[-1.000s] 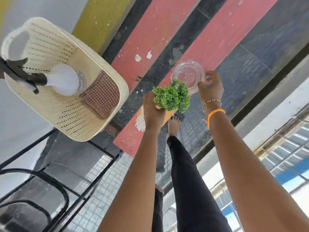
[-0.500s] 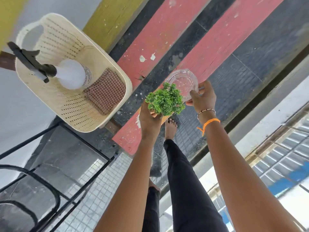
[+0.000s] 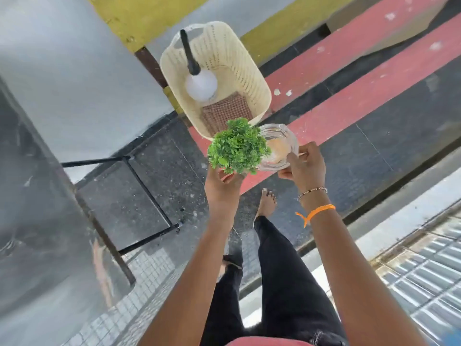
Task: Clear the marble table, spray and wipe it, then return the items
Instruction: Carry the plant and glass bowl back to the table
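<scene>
The left hand (image 3: 222, 186) cups the small plant (image 3: 238, 146) from beneath; the right hand (image 3: 305, 163) pinches the glass dish (image 3: 279, 146) by its rim, both probably carried clear of the worktop (image 3: 37, 196), left of the hands.

Just the one head cam here, wide-angle, looking steeply down past both forearms at the floor, close on the hands, with the cream basket (image 3: 252, 78) sitting further ahead.
</scene>
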### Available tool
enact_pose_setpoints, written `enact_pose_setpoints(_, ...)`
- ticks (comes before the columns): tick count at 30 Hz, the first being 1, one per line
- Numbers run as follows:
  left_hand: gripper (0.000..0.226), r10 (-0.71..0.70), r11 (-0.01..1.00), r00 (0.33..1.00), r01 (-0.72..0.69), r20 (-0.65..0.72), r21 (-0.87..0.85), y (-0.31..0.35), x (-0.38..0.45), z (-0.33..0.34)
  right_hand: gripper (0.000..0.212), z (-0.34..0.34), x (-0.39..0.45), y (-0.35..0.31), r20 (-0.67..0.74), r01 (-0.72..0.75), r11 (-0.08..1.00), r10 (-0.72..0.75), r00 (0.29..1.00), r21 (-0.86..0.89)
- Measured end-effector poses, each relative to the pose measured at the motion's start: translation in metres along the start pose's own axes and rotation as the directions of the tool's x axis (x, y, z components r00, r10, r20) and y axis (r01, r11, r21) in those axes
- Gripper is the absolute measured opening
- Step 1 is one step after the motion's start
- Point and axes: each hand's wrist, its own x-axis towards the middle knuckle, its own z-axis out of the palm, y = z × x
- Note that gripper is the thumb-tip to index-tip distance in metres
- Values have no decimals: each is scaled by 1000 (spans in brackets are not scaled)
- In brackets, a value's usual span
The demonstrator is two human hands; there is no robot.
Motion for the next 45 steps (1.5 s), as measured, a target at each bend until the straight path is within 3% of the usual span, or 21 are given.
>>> enact_pose_setpoints(4,34,1,992,997,-10,-73,-123,-10,-34,-81,19,37,-78,-9,84,53,998,-51,995,-22)
enact_pose_setpoints(8,65,60,987,981,-86,-183,-138,-29,-62,-167,18,80,-149,-14,186,122,992,-117,975,-14)
enact_pose_setpoints(12,24,86,984,958,-125,-272,-128,-51,-80,-246,18,130,-212,-16,319,143,989,-143,937,21)
enact_pose_setpoints(22,26,50,982,899,-125,-434,-145,-97,-87,-386,21,245,-306,-25,496,200,977,-210,843,74)
enact_pose_setpoints(31,40,84,975,904,-162,-418,-154,-70,-8,-455,20,347,-301,-71,496,183,973,-228,838,139)
enact_pose_setpoints(34,30,98,981,907,-157,-409,-114,-51,42,-474,20,386,-281,-96,463,199,968,-250,850,155)
enact_pose_setpoints(45,29,89,980,919,-149,-384,-130,18,211,-497,25,512,-192,-173,339,265,961,-276,899,77)
